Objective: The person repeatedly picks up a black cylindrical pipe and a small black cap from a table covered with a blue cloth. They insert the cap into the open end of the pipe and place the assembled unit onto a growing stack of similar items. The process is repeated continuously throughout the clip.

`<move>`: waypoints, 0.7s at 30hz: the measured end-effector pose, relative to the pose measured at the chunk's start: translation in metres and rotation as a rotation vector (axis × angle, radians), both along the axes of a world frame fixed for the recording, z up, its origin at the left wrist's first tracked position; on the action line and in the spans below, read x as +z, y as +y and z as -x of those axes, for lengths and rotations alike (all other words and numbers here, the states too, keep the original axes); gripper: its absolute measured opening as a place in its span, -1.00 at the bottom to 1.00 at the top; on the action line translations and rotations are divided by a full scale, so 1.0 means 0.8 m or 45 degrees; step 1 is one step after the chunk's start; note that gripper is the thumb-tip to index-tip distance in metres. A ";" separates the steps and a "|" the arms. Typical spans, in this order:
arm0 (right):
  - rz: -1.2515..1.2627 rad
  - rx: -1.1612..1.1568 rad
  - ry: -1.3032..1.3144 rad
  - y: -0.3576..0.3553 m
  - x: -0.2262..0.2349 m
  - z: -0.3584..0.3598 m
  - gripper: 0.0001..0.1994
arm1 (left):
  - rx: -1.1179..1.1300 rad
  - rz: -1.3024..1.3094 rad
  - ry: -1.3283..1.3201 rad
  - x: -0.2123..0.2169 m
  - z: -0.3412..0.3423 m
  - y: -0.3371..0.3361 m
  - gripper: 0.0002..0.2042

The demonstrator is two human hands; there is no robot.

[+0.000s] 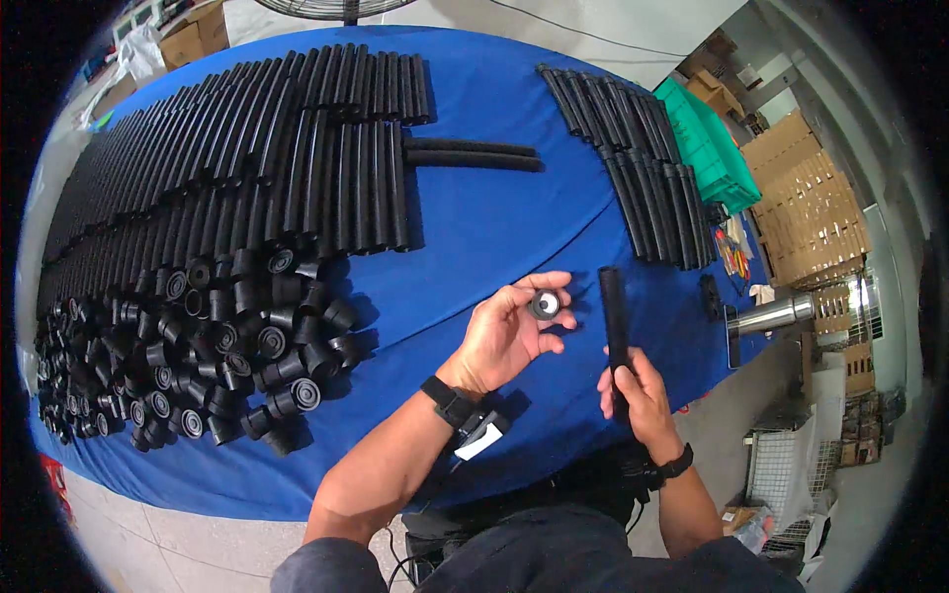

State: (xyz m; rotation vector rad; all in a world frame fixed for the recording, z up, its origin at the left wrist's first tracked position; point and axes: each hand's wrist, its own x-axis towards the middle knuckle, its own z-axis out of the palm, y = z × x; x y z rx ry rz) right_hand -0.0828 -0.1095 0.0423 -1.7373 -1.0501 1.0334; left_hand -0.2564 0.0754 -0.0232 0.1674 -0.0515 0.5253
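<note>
My left hand [486, 341], palm up, holds a small round black cap [535, 305] with a pale, ringed opening between its fingers. A straight black tube [614, 311] stands nearly upright in my right hand [647, 400], gripped near its lower end. The cap and the tube are apart. To the left of my left hand lies a heap of loose black caps [272, 343] on the blue cloth [465, 227]. Behind that heap, many black tubes [341, 188] are laid in rows. Two more tubes [474, 153] lie crosswise beside them.
Black tubes with thicker ends [638, 168] lie in two rows at the far right, next to a green crate [707, 143]. A shiny metal cylinder [776, 314] juts in at the table's right edge, near small coloured tools [733, 255]. Cardboard [806, 188] stands beyond; a fan [346, 8] is behind.
</note>
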 end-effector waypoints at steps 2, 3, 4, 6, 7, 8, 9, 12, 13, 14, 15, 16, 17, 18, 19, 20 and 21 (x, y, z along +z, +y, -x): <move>0.133 -0.001 0.035 -0.006 0.001 0.003 -0.65 | 0.001 0.017 -0.011 -0.009 -0.002 0.002 -0.59; 0.189 0.007 0.031 -0.009 0.000 0.004 -0.66 | 0.001 0.028 -0.052 -0.013 -0.002 0.003 -0.61; 0.247 0.011 0.031 -0.013 -0.003 0.005 -0.66 | -0.002 0.040 -0.089 -0.014 -0.001 0.003 -0.62; 0.377 0.004 0.011 -0.016 -0.008 0.006 -0.62 | -0.002 0.032 -0.127 -0.014 -0.002 0.003 -0.65; 0.389 0.026 0.010 -0.018 -0.009 0.007 -0.61 | 0.001 0.029 -0.148 -0.014 -0.002 0.003 -0.66; 0.400 0.048 0.010 -0.021 -0.011 0.008 -0.59 | -0.006 0.038 -0.155 -0.014 -0.001 0.003 -0.67; 0.411 0.070 0.009 -0.023 -0.014 0.010 -0.57 | -0.014 0.047 -0.162 -0.013 0.001 0.003 -0.69; 0.452 0.027 0.107 -0.025 -0.018 0.008 -0.56 | -0.027 0.083 -0.149 -0.012 0.005 0.001 -0.70; 0.455 0.010 0.136 -0.024 -0.015 0.008 -0.57 | -0.033 0.098 -0.139 -0.012 0.005 0.001 -0.70; 0.452 0.006 0.137 -0.024 -0.013 0.009 -0.57 | -0.039 0.068 -0.144 -0.012 0.006 0.002 -0.70; 0.450 -0.001 0.139 -0.025 -0.011 0.011 -0.58 | -0.048 0.039 -0.148 -0.012 0.007 0.003 -0.69; 0.439 -0.018 0.142 -0.026 -0.010 0.009 -0.58 | -0.069 0.002 -0.152 -0.010 0.004 0.004 -0.69; 0.431 -0.010 0.157 -0.028 -0.011 0.008 -0.59 | -0.034 0.017 -0.073 -0.009 0.003 0.003 -0.69; 0.423 -0.009 0.173 -0.031 -0.013 0.007 -0.59 | -0.005 0.031 0.007 -0.009 0.006 -0.003 -0.69; 0.384 -0.034 0.173 -0.034 -0.011 0.003 -0.60 | -0.001 0.014 0.067 -0.004 0.002 -0.004 -0.69; 0.359 -0.048 0.242 -0.034 -0.007 0.002 -0.62 | 0.066 0.002 0.115 0.002 0.004 -0.004 -0.69; 0.332 -0.043 0.309 -0.027 -0.001 0.007 -0.63 | 0.150 -0.008 0.159 0.005 0.016 -0.001 -0.69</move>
